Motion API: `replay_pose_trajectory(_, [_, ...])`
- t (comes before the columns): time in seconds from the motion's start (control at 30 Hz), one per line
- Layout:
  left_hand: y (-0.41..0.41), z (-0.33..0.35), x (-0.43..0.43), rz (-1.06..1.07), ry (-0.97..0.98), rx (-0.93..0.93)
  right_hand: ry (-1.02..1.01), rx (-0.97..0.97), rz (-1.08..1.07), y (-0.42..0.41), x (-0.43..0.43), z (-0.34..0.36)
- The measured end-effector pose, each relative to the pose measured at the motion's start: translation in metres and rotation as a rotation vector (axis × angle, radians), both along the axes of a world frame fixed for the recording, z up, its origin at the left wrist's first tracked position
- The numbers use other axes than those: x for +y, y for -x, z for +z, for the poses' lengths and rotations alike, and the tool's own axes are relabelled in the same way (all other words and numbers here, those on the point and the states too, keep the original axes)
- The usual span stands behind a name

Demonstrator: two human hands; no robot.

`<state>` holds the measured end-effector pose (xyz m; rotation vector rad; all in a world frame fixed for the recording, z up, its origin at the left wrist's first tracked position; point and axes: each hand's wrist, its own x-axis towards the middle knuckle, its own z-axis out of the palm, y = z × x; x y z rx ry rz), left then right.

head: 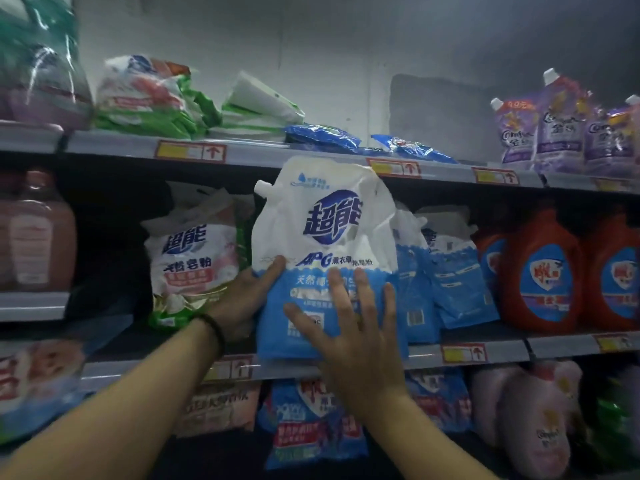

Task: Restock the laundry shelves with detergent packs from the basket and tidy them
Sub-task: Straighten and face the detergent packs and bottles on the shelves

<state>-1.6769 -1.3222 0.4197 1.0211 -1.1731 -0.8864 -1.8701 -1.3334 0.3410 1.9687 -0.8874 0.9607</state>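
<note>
Now my left hand (249, 296) grips the detergent pack (325, 230), my right hand (349, 327) presses flat on it, standing it upright on the shelf (505, 351)

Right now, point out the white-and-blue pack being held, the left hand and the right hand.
white-and-blue pack (332, 216): head view, its dark blue logo.
left hand (239, 299): head view, back of hand.
right hand (353, 341): head view, back of hand.

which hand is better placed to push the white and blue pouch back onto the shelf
Right, probably. The right hand lies flat, fingers spread, on the front of the pouch, ready to press; the left hand grips its left edge from the side.
</note>
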Motion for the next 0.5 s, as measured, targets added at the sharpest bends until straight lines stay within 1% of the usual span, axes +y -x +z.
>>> replay_pose_trajectory(0.07, [-0.019,0.008,-0.031,0.093,0.007,-0.127,-0.089,0.059,-0.079,-0.013,-0.025,0.013])
replay_pose_trajectory(0.1, [-0.026,0.007,-0.048,0.162,0.002,-0.236,-0.138,0.108,-0.113,-0.019,-0.036,0.013])
replay_pose_trajectory(0.13, [-0.034,0.001,-0.066,0.273,-0.007,-0.355,-0.173,0.163,-0.119,-0.026,-0.046,0.009])
replay_pose_trajectory(0.17, [-0.036,-0.008,-0.077,0.388,-0.031,-0.438,-0.196,0.201,-0.091,-0.035,-0.053,0.002])
replay_pose_trajectory(0.23, [-0.024,-0.025,-0.085,0.517,-0.057,-0.532,-0.272,0.206,-0.003,-0.059,-0.062,-0.010])
replay_pose_trajectory(0.27, [-0.016,-0.032,-0.083,0.554,-0.029,-0.531,-0.316,0.185,0.035,-0.071,-0.064,-0.014])
replay_pose_trajectory(0.33, [-0.009,-0.048,-0.083,0.565,0.060,-0.380,-0.358,0.151,0.089,-0.091,-0.067,-0.015])
replay_pose_trajectory(0.37, [-0.010,-0.053,-0.079,0.560,0.101,-0.339,-0.393,0.151,0.123,-0.094,-0.068,-0.014])
replay_pose_trajectory(0.43, [-0.019,-0.061,-0.077,0.534,0.200,-0.399,-0.510,0.133,0.242,-0.093,-0.068,-0.008])
replay_pose_trajectory(0.5, [-0.021,-0.060,-0.074,0.433,0.236,-0.469,-0.596,0.038,0.396,-0.088,-0.066,-0.006])
